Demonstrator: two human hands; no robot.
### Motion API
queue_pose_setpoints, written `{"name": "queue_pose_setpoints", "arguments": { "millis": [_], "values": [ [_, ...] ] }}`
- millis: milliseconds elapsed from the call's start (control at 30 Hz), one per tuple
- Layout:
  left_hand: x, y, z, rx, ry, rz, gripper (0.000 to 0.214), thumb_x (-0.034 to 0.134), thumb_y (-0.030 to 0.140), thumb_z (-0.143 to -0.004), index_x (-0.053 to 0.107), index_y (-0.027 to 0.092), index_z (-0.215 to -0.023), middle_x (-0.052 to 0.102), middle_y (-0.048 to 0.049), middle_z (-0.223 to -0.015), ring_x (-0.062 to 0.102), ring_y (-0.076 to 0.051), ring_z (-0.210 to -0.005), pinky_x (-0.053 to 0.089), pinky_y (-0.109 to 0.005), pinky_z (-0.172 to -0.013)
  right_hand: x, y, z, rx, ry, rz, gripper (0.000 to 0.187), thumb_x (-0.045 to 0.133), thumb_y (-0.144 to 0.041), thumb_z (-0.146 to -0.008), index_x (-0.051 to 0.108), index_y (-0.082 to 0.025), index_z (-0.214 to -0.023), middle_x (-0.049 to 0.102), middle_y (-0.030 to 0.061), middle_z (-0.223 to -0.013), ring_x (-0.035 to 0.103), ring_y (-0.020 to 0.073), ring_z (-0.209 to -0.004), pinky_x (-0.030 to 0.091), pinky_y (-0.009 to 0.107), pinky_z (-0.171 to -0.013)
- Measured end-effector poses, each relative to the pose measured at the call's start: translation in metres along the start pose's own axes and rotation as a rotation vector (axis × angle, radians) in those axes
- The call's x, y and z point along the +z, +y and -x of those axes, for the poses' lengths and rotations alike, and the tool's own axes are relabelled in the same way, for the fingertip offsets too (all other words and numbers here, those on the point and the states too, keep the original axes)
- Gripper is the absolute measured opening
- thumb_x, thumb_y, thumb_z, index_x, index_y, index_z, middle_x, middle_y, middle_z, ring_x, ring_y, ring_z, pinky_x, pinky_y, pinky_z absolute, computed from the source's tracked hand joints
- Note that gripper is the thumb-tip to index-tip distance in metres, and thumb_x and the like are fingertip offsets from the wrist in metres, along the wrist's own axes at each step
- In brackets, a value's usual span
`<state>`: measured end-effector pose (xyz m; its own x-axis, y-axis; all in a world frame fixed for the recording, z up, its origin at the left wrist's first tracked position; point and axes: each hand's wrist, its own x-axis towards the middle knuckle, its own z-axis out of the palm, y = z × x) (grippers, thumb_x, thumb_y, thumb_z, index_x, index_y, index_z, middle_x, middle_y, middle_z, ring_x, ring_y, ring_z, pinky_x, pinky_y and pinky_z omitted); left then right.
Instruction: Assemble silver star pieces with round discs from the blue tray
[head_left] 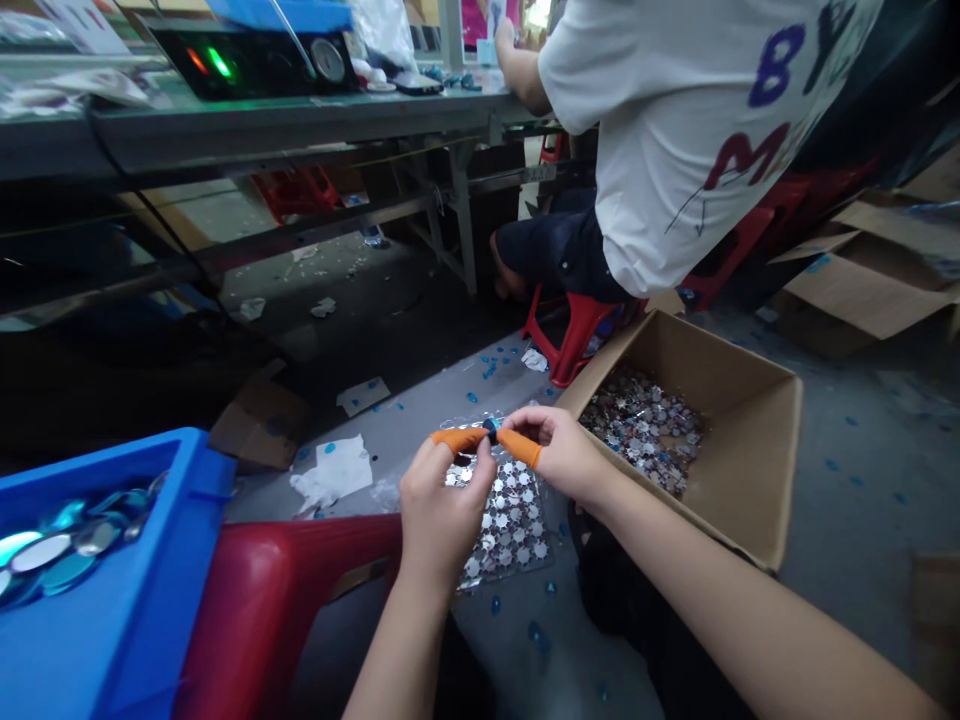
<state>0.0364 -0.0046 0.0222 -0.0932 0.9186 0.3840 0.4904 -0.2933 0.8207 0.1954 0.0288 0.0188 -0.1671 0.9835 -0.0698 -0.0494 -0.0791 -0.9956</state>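
Note:
My left hand (pixel 439 510) and my right hand (pixel 562 455) meet in front of me, each with an orange finger cot on the index finger. Between the two fingertips they pinch a small dark round piece (pixel 490 430). Under the hands a clear sheet of small silver star-shaped pieces (pixel 510 520) lies on the floor. Right of my right hand stands an open cardboard box (pixel 750 470) with a heap of the same shiny pieces in it.
A blue bin (pixel 127 610) with round mirror-like discs sits at lower left beside a red stool (pixel 277 600). A person in a white shirt (pixel 690 130) sits on a red stool at a workbench (pixel 285 120). Paper scraps and blue bits litter the floor.

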Motion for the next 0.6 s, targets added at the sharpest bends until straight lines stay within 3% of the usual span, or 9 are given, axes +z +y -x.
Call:
{"name": "queue_pose_setpoints", "arguments": {
  "millis": [167, 467, 600],
  "values": [
    [0.000, 0.002, -0.003, -0.353, -0.012, 0.338, 0.021, 0.074, 0.035, -0.084, 0.074, 0.017, -0.095, 0.074, -0.0065, -0.092, 0.069, -0.021, -0.085, 0.054, -0.032, -0.080, 0.002, -0.003, 0.003, -0.087, -0.024, 0.022, 0.035, 0.082, -0.047, -0.072, 0.068, -0.017, -0.083, 0.063, 0.0026, -0.078, 0.056, 0.0158, -0.072, 0.049, 0.029, -0.067],
    [0.012, 0.003, -0.005, -0.621, 0.097, 0.913, 0.028, 0.085, 0.034, -0.072, 0.073, 0.015, -0.090, 0.072, -0.0051, -0.089, 0.065, -0.016, -0.084, 0.051, -0.027, -0.080, 0.007, -0.009, 0.007, -0.163, -0.048, -0.082, 0.037, 0.081, -0.050, -0.075, 0.064, -0.018, -0.083, 0.060, 0.0028, -0.080, 0.055, 0.0159, -0.075, 0.047, 0.028, -0.068],
    [0.017, 0.002, -0.003, -0.740, 0.078, 1.094, 0.024, 0.083, 0.033, -0.075, 0.072, 0.017, -0.089, 0.072, -0.0043, -0.095, 0.065, -0.015, -0.088, 0.050, -0.025, -0.079, 0.008, -0.006, 0.008, -0.223, -0.030, -0.078, 0.029, 0.080, -0.042, -0.078, 0.063, -0.019, -0.083, 0.060, 0.0025, -0.081, 0.054, 0.0155, -0.075, 0.046, 0.028, -0.068]
  ]
}}
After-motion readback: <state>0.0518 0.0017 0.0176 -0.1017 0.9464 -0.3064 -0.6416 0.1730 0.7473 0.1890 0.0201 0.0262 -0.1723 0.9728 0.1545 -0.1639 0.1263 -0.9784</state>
